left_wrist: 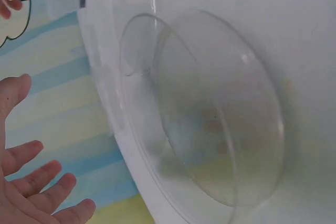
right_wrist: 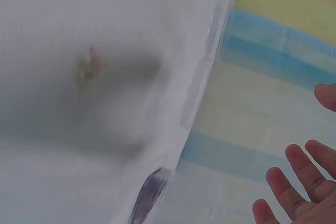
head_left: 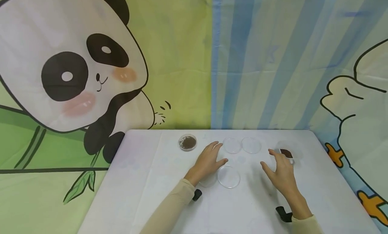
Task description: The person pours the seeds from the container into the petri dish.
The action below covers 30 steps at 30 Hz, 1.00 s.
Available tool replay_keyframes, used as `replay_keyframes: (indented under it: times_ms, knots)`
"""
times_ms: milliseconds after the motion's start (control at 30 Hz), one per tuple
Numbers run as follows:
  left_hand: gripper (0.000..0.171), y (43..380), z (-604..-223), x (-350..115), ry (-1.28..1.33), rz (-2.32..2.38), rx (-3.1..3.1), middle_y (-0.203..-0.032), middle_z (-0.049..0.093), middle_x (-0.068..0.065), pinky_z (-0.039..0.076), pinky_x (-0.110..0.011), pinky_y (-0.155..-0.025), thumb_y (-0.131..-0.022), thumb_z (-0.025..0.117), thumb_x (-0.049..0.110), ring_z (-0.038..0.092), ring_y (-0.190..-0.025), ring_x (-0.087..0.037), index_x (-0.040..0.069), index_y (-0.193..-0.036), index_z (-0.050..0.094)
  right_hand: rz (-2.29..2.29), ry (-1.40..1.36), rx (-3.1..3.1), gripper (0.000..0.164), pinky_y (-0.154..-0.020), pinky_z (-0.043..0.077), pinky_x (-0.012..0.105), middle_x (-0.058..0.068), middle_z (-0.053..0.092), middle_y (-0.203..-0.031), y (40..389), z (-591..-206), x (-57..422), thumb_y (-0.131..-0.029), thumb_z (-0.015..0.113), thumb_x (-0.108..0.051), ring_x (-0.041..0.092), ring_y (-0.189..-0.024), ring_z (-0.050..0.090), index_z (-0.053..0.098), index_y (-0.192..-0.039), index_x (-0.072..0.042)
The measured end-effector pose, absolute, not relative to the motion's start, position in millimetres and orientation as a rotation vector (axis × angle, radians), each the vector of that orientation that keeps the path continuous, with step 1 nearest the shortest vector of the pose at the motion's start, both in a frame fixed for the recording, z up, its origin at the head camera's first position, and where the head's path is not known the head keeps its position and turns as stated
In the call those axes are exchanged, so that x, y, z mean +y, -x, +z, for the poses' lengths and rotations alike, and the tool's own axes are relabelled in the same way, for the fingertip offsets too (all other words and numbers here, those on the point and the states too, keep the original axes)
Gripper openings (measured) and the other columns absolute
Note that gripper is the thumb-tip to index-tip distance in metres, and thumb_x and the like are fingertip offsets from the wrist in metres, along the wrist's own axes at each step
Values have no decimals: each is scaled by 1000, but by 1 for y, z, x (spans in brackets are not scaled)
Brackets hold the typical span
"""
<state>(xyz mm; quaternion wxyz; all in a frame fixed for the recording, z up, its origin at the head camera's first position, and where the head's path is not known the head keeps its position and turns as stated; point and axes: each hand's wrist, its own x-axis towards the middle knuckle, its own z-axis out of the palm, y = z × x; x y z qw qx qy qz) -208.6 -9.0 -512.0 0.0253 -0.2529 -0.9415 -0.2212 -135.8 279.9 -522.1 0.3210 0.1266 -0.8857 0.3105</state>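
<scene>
My left hand point(head_left: 208, 161) is held over the table with fingers spread and nothing between them. Below it lie two clear round dishes; one clear dish point(head_left: 228, 176) shows whole, while the other is partly hidden by the hand and wrist. In the left wrist view the two clear dishes point(left_wrist: 226, 124) overlap. My right hand point(head_left: 282, 175), thumb apart and fingers relaxed, holds nothing. Just beyond its fingertips is a clear dish with a dark brown piece point(head_left: 286, 153) in it, partly covered by the hand. In the right wrist view the fingers point(right_wrist: 302, 171) are extended.
Two more clear dishes point(head_left: 251, 145) sit side by side near the table's back edge. To their left stands a clear dish of dark, crumbly material point(head_left: 187, 142). A cloth backdrop with a panda point(head_left: 100, 75) hangs behind the white table point(head_left: 145, 193).
</scene>
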Motion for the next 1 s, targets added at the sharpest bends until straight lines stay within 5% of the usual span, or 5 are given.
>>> replay_keyframes:
  times_ms: [533, 800, 1000]
  knots:
    - [75, 260, -530, 20, 736, -611, -3105, -156, 35, -15, 31, -50, -114, -95, 62, 54, 35, -142, -32, 11, -152, 41, 761, 61, -2345, 52, -78, 31, 74, 33, 54, -123, 140, -527, 317, -74, 85, -4, 57, -109, 45, 63, -121, 5]
    - [83, 272, -534, 28, 638, -585, -3237, -160, 22, -22, 20, -63, -114, -93, 61, 59, 22, -145, -45, 20, -159, 27, 859, 402, -2521, 92, -91, 22, 79, 38, 30, -146, 147, -529, 338, -84, 80, -30, 61, -130, 26, 29, -151, 6]
    - [85, 278, -541, 30, 545, -577, -3332, -163, 14, -22, 12, -69, -112, -93, 54, 66, 11, -147, -49, 30, -161, 20, 994, 568, -2635, 113, -94, 20, 81, 44, 20, -148, 152, -536, 347, -85, 76, -49, 64, -131, 22, 10, -155, 9]
